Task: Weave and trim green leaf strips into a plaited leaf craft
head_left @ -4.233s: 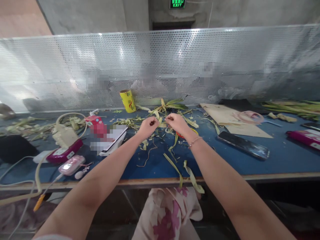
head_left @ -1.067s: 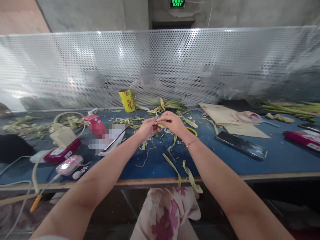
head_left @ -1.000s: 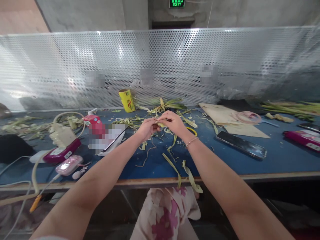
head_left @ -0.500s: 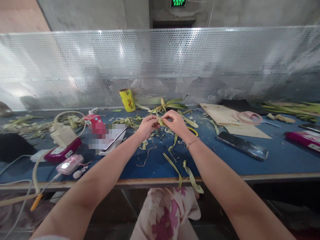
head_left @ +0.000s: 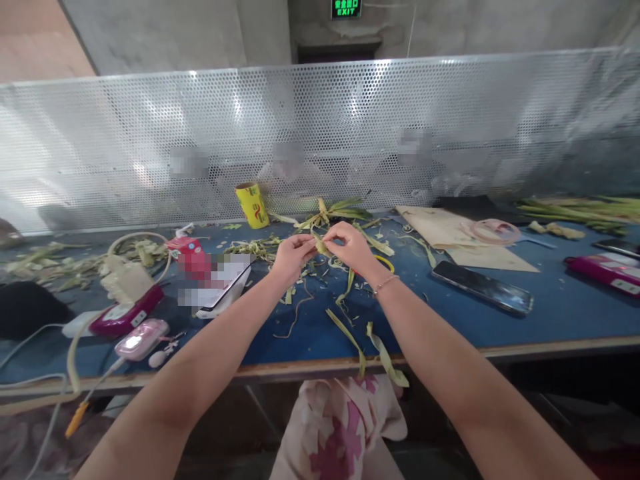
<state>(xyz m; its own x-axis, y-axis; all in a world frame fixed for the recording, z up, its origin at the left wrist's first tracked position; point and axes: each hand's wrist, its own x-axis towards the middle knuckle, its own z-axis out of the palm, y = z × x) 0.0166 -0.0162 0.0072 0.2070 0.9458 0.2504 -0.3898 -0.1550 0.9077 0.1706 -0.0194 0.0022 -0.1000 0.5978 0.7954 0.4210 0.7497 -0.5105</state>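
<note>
Both hands meet over the middle of the blue table (head_left: 310, 333). Between my fingertips is a small pale-green strip of leaf (head_left: 321, 247). My left hand (head_left: 294, 255) pinches it from the left, thumb against fingers. From the other side my right hand (head_left: 349, 245) pinches the same strip, a thin bracelet at its wrist. Small leaf scraps lie under and around the hands. A bundle of green and yellowish leaves (head_left: 340, 210) rests just beyond them. Nearer the front edge lie two long strips, one a curled leaf strip (head_left: 384, 353) hanging over the edge.
A yellow cardboard tube (head_left: 252, 205) stands before the perforated metal screen (head_left: 320, 120). On the right lie a black phone (head_left: 483, 288), brown paper (head_left: 435, 227) and green stalks (head_left: 580, 210). Chargers, a purple power strip (head_left: 127, 313), a pink case (head_left: 143, 339) and a red box (head_left: 189, 255) crowd the left.
The camera view has shifted slightly. My hands stay together at the same spot, and the leaf strip between the fingertips shows longer and more upright than before.
</note>
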